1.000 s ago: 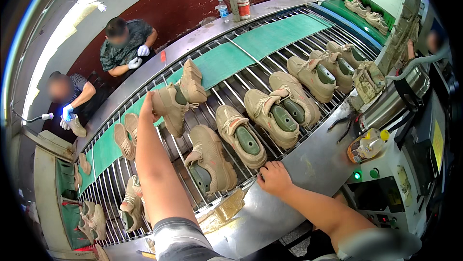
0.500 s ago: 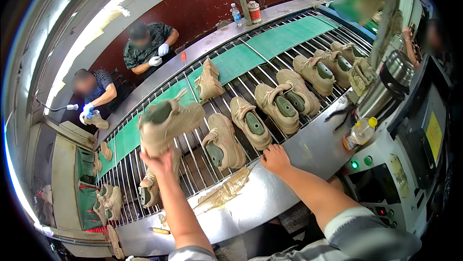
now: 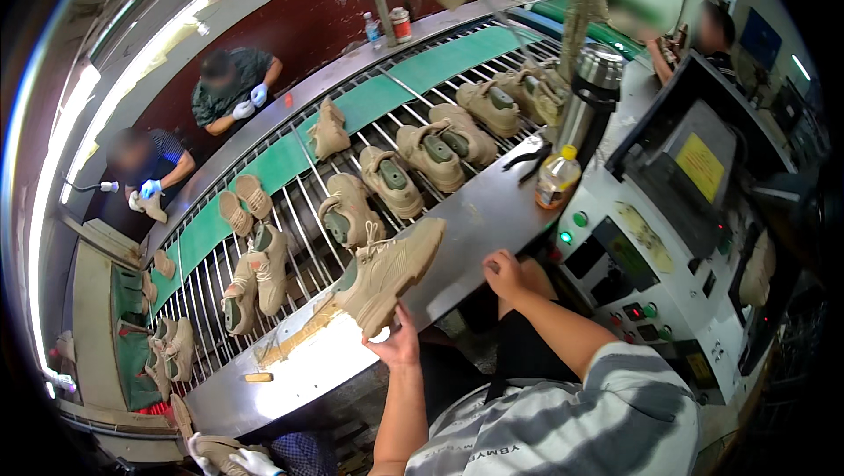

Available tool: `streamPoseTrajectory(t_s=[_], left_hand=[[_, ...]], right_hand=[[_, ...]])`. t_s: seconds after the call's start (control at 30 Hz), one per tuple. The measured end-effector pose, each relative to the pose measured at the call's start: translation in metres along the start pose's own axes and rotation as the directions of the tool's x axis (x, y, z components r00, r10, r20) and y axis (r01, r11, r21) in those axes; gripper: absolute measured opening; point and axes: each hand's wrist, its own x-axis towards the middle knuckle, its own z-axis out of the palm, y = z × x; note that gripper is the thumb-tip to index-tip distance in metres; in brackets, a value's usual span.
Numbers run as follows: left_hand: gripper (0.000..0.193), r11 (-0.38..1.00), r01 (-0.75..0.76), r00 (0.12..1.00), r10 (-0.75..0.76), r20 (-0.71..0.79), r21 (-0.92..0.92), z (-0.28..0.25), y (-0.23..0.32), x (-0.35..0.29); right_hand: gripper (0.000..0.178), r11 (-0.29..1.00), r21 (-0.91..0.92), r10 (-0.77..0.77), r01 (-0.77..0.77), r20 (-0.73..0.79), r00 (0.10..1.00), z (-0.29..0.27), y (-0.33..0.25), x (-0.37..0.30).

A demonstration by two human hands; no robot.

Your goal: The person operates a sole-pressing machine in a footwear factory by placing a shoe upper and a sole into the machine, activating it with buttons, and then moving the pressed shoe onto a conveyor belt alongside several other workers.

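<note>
My left hand (image 3: 396, 341) grips a tan lace-up shoe (image 3: 387, 269) by its sole near the heel. The shoe is tilted above the metal ledge (image 3: 470, 225), toe toward the upper right, its dark green insole partly showing. My right hand (image 3: 505, 274), fingers curled in with nothing seen in them, is off the ledge's near edge, left of the control panel. Just past the held shoe, a tan shoe (image 3: 349, 208) lies on the roller conveyor (image 3: 294, 243), and another tan shoe (image 3: 391, 181) lies to its right.
More tan shoes lie along the rollers and a green strip (image 3: 286, 159). A steel flask (image 3: 593, 94) and a yellow-capped bottle (image 3: 558, 179) stand on the ledge beside a control panel (image 3: 607, 256). Co-workers sit across the conveyor; white-gloved hands (image 3: 255, 460) hold a shoe at lower left.
The shoe in my left hand has come from over the rollers toward me and turned, its sole now facing right. My right hand has lifted off the ledge. The view has swung right.
</note>
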Motion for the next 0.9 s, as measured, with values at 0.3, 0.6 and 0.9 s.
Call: streamPoseTrajectory(t_s=[0.3, 0.6, 0.9], left_hand=[[0.025, 0.577, 0.492, 0.866, -0.399, -0.300, 0.652, -0.085, -0.120, -0.013], [0.025, 0.047, 0.383, 0.905, -0.220, -0.365, 0.922, -0.183, -0.074, 0.013], [0.016, 0.044, 0.329, 0.944, -0.031, -0.328, 0.943, -0.208, 0.012, 0.012]], right_hand=[[0.009, 0.938, -0.347, -0.176, -0.015, -0.513, 0.840, -0.308, -0.026, -0.112], [0.042, 0.405, -0.558, -0.100, -0.724, -0.814, 0.572, -0.615, 0.045, -0.125], [0.093, 0.114, 0.002, 0.530, -0.993, -0.846, 0.059, -0.708, 0.033, -0.109]])
